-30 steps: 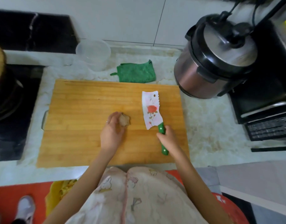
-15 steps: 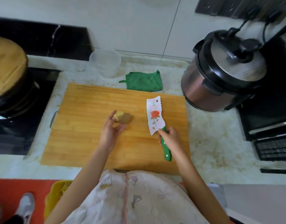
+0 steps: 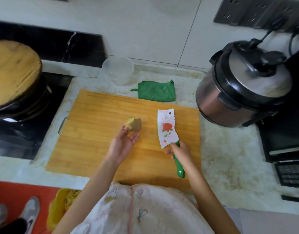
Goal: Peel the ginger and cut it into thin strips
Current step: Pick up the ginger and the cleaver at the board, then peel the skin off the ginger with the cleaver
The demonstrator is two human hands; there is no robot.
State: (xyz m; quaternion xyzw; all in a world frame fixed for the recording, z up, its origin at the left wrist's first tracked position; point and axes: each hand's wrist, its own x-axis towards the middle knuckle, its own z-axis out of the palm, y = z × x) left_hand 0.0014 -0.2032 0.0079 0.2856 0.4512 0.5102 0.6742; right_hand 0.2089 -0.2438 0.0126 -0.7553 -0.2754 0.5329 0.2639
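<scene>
Ginger point(image 3: 134, 124): one short lump, pinched at the tips of the left hand point(image 3: 123, 142), which is palm up and raised just over the middle of the cutting board point(image 3: 94, 132). The thumb and fingers point(image 3: 135, 136) close narrowly on its near side. Its pale yellow bared face is to the left and brown skin covers the right. The long axis, so far as so stubby a piece shows one, runs across the board. Knife point(image 3: 167, 128): floral blade and green handle. The right hand point(image 3: 179, 151) wraps round the handle. The blade points away from the person, long axis front to back, low over the board's right part and apart from the ginger. Step judged in hand: peeling, mostly undone. To do it well, set the edge at the border of skin and flesh, scrape shallowly away from the holding fingertips, and turn the lump between strokes. Worktop point(image 3: 230, 149): green cloth point(image 3: 156, 92) and cooker point(image 3: 243, 85) behind the board.
</scene>
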